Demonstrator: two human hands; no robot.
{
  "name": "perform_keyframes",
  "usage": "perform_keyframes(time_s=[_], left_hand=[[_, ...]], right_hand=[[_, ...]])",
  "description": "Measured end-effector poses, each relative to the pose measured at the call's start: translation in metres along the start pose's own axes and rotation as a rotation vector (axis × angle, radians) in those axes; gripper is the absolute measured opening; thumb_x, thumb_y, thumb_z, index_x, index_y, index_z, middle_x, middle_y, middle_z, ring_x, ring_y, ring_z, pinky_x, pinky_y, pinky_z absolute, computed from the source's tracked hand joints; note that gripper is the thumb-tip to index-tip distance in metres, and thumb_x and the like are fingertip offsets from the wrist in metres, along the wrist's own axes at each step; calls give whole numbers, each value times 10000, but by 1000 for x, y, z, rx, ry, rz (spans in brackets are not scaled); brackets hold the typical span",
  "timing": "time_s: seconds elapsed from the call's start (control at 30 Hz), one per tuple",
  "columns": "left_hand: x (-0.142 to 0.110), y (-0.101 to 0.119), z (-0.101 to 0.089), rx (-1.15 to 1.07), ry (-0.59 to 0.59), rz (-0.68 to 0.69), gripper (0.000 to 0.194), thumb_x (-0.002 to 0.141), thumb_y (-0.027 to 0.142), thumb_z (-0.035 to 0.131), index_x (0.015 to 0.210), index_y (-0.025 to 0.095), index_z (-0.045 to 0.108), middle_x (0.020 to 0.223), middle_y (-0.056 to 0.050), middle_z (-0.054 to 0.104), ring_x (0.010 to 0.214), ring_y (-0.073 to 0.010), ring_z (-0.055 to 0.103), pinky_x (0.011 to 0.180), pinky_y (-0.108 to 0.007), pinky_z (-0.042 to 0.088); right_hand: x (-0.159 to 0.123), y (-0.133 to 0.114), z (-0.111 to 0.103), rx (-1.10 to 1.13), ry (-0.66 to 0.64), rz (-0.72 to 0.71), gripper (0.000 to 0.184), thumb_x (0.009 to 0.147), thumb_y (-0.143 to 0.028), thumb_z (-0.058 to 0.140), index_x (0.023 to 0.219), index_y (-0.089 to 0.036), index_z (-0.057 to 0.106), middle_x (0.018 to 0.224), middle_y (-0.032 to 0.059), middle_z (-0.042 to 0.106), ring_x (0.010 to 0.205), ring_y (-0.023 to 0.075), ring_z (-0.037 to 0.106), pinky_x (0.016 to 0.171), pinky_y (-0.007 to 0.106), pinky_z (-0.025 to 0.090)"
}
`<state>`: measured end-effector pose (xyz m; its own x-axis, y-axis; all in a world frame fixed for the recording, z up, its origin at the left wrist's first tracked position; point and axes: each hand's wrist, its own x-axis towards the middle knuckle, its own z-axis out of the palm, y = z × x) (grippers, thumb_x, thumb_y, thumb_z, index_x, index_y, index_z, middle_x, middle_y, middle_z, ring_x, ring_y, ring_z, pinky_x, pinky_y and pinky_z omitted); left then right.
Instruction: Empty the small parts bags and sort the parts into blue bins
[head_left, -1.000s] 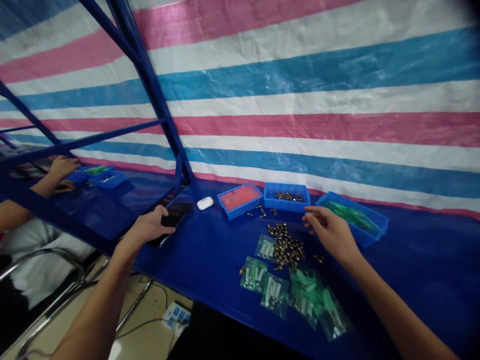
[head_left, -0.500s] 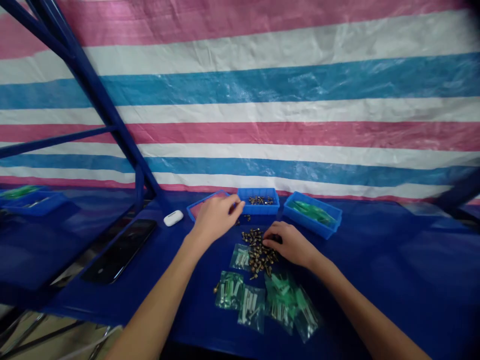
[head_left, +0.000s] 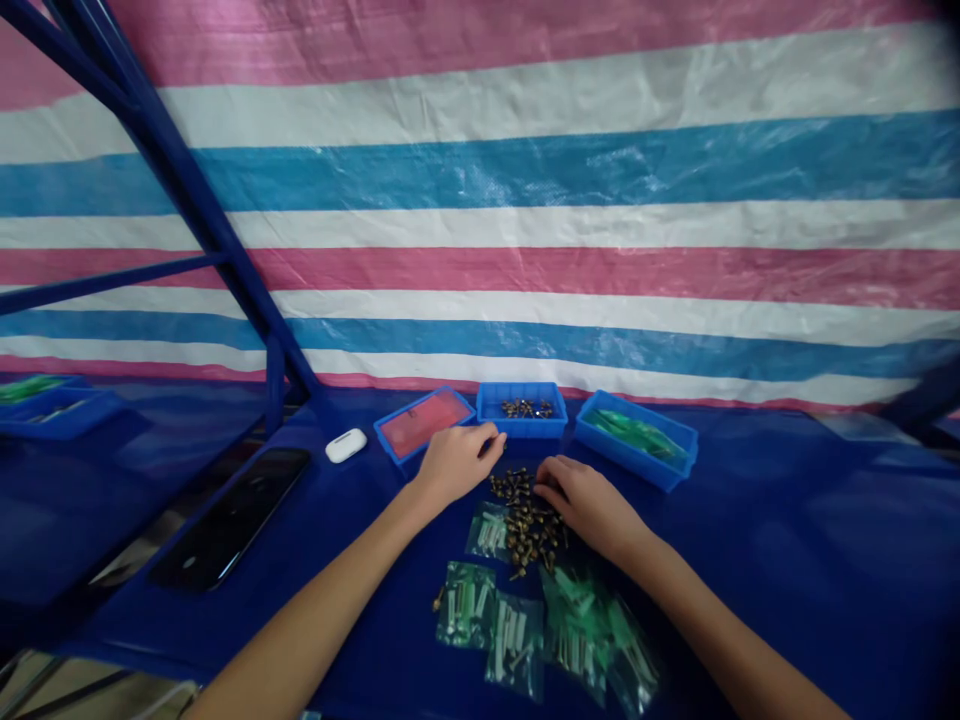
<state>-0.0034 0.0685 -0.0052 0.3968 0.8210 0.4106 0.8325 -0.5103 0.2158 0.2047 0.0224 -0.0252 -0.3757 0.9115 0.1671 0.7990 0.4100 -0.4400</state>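
Note:
A heap of small brass-coloured screws (head_left: 531, 535) lies on the blue table between my hands. My right hand (head_left: 589, 497) is at the heap's upper right edge, its fingers curled in a pinch; what is between them is hidden. Just in front of the middle blue bin (head_left: 523, 427), my left hand (head_left: 459, 465) has its thumb and fingers drawn together near the table, and I cannot make out what they hold. That bin contains more screws (head_left: 527, 408). Below the heap lie several clear bags (head_left: 515, 640) of pale and green strips with metal pieces.
A blue bin with a red flat item (head_left: 424, 422) stands at left, and one with green pieces (head_left: 637, 433) at right. Further left lie a white case (head_left: 346, 446) and a black phone (head_left: 232, 520). A blue metal frame (head_left: 225, 240) rises before a striped sheet (head_left: 562, 270).
My left hand has moved right and down from the red item's bin, covering the loose screws there. My right hand stays by the heap. The view has shifted slightly.

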Motion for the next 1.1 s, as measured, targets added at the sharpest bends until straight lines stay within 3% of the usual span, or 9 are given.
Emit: perform_keyframes(time_s=[0.17,0.33,0.53,0.67,0.8,0.93,1.1], left_hand=[[-17,-16,1,-54,50,-49,354,967,374,395,744,209,615,608,-2,625,559,-139,570,559,-249,318],[-20,-16,-1,-27,44,-43,351,970,372,399,749,201,611,632,-6,635,604,-145,602,574,-251,347],[-19,-14,-2,65,-69,-88,238,966,358,420,1047,232,605,866,-26,716,760,-199,676,628,-265,439],[-20,-13,0,150,-169,-122,242,935,388,491,1065,208,588,934,-64,711,839,-253,682,663,-306,482],[-22,-13,4,124,-210,-123,180,925,349,519,998,213,614,959,-58,695,836,-250,678,676,-314,489],[-22,-15,7,62,-188,-106,147,925,307,514,944,206,620,947,-51,673,818,-225,668,666,-292,471],[-24,-9,5,-131,-114,3,91,890,275,568,939,215,616,943,-23,645,775,-178,637,655,-265,445]], right_hand=[[-2,-8,-1,-179,1,-37,74,919,-206,509,877,-202,569,904,59,606,869,216,581,747,318,436],[-4,-4,0,-107,48,-72,100,894,-154,491,899,-203,578,879,54,609,851,209,571,748,322,443],[10,-3,-16,153,277,-115,107,892,-210,528,974,-214,597,882,35,611,802,178,584,723,296,473],[42,1,-35,75,428,-148,129,896,-249,548,1003,-204,606,885,47,614,817,195,591,736,315,479],[50,6,-34,30,400,-119,282,879,-265,580,1152,-195,577,995,74,610,835,208,607,747,337,495],[22,11,-18,93,293,-149,217,915,-271,531,1115,-224,602,977,53,623,880,202,609,766,325,489],[-1,9,-10,170,282,-63,192,928,-311,516,1056,-235,637,913,40,646,822,195,615,682,303,473]])
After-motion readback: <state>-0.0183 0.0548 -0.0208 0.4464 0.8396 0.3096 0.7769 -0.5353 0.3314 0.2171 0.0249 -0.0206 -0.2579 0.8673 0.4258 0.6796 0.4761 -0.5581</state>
